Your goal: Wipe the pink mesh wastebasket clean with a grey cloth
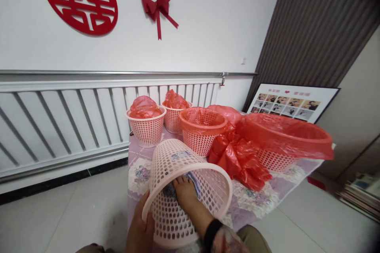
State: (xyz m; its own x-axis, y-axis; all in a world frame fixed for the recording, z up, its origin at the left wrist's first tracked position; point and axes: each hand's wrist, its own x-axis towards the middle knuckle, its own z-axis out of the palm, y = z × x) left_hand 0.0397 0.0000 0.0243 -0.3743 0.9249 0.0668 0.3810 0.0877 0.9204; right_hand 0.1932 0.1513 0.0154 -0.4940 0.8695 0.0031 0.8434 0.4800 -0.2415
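A pale pink perforated plastic wastebasket (166,158) lies tipped on its side at the near edge of the table, its mouth facing me. My left hand (141,221) grips the rim at the lower left, thumb on the inside. Deep in the basket, my right hand (184,189) presses a bluish-grey cloth (170,190) against the inner wall. Part of the cloth is covered by the fingers. Just to the right lies a crumpled heap of red plastic bags (237,158).
Behind stand baskets with red liners: a left one (147,130), a back one (172,118), a middle one (202,138) and a wide right one (279,158). A flowered tablecloth (139,172) covers the table. Beyond are a radiator (65,118) and a photo board (292,101).
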